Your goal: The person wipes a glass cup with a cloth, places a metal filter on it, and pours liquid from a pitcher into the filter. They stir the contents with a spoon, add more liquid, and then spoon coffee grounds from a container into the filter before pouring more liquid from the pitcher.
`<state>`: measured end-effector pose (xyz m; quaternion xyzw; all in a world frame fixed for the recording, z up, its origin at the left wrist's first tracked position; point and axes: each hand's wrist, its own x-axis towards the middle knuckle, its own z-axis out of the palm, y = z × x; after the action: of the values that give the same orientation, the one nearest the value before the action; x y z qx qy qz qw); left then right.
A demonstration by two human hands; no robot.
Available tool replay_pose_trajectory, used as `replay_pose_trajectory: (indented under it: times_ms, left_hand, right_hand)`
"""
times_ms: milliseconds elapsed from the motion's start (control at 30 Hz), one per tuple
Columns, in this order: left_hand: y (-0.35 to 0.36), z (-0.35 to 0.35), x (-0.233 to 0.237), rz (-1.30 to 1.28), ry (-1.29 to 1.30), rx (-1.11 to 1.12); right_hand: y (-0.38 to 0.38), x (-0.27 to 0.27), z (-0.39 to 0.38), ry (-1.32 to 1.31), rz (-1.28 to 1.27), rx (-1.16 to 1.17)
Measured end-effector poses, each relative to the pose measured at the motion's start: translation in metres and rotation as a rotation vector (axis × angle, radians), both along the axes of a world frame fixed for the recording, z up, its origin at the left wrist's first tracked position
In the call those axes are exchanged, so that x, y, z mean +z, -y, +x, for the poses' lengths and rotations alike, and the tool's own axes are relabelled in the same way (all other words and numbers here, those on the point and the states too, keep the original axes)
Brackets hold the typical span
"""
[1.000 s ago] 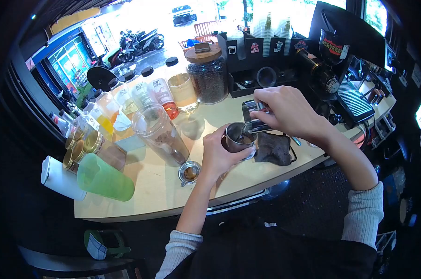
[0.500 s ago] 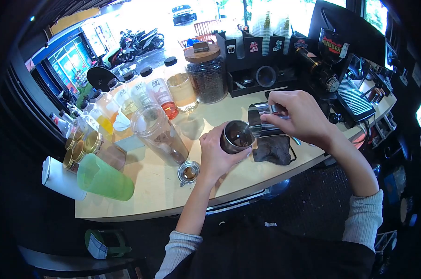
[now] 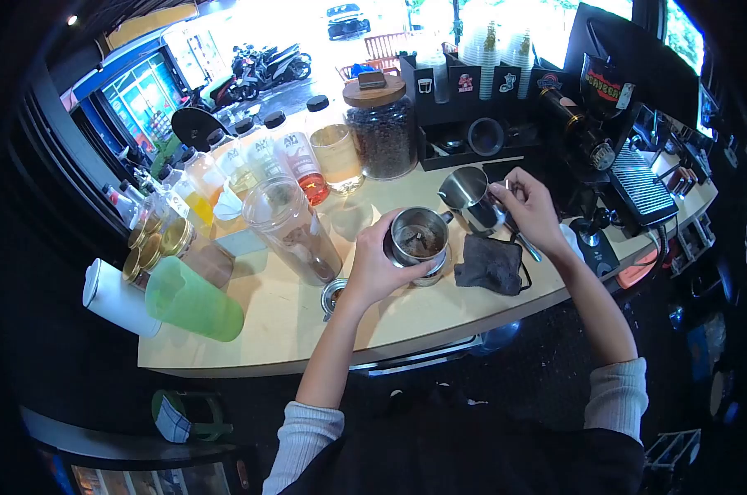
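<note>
My left hand point(image 3: 377, 262) wraps round a stainless phin coffee filter point(image 3: 420, 234) with dark, wet-looking contents and lighter froth inside. Below its flange shows part of a clear glass point(image 3: 430, 279). My right hand point(image 3: 529, 208) is closed on the handle of a shiny metal pitcher point(image 3: 470, 191), which is upright with its mouth facing up, just behind and right of the filter. A dark crumpled cloth point(image 3: 489, 266) lies in front of the pitcher. Left of my left hand, a small metal dish point(image 3: 332, 295) is partly covered by my wrist.
A large clear plastic jug point(image 3: 291, 235) with brown contents stands left of my hands. Farther left are a green pitcher point(image 3: 193, 301) and several bottles. Behind stand a bean jar point(image 3: 382, 132) and a black cup holder point(image 3: 481, 91). An espresso machine point(image 3: 644, 186) occupies the right.
The pitcher, tipped toward the filter before, is now upright and farther back. My right hand lowered with it, and the filter has levelled in my left hand. The view shifted slightly.
</note>
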<state>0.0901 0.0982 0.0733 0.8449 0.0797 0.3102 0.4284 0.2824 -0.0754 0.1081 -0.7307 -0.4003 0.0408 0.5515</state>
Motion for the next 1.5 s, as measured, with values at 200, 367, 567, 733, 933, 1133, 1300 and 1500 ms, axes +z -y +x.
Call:
replay_pose_trajectory:
  times_ms: [200, 367, 567, 733, 933, 1133, 1300, 1500]
  left_hand:
    - [-0.009, 0.000, -0.010, -0.105, -0.026, -0.059]
    - [-0.010, 0.003, -0.017, -0.142, -0.033, -0.072]
    - [-0.005, 0.010, -0.023, -0.080, -0.008, -0.080]
    - [-0.003, 0.013, -0.026, -0.138, -0.020, -0.123]
    - [-0.004, 0.010, -0.029, -0.137, 0.013, -0.140]
    - [-0.005, 0.011, -0.032, -0.135, 0.011, -0.149]
    - [-0.004, 0.007, -0.027, -0.122, 0.015, -0.157]
    - [-0.005, 0.004, -0.025, -0.110, 0.036, -0.148]
  right_hand:
    - [-0.028, -0.085, 0.043, -0.090, 0.135, 0.030]
    - [-0.045, -0.119, 0.049, -0.173, 0.250, -0.005]
    - [-0.040, -0.128, 0.041, -0.271, 0.216, 0.046]
    - [-0.012, -0.108, 0.033, -0.142, 0.057, -0.078]
    - [0.055, -0.090, 0.039, 0.408, -0.502, -0.278]
    - [0.053, -0.109, 0.040, 0.554, -0.718, -0.290]
    - [0.050, -0.119, 0.039, 0.779, -0.774, -0.319]
    - [0.056, -0.132, 0.037, 0.858, -0.791, -0.309]
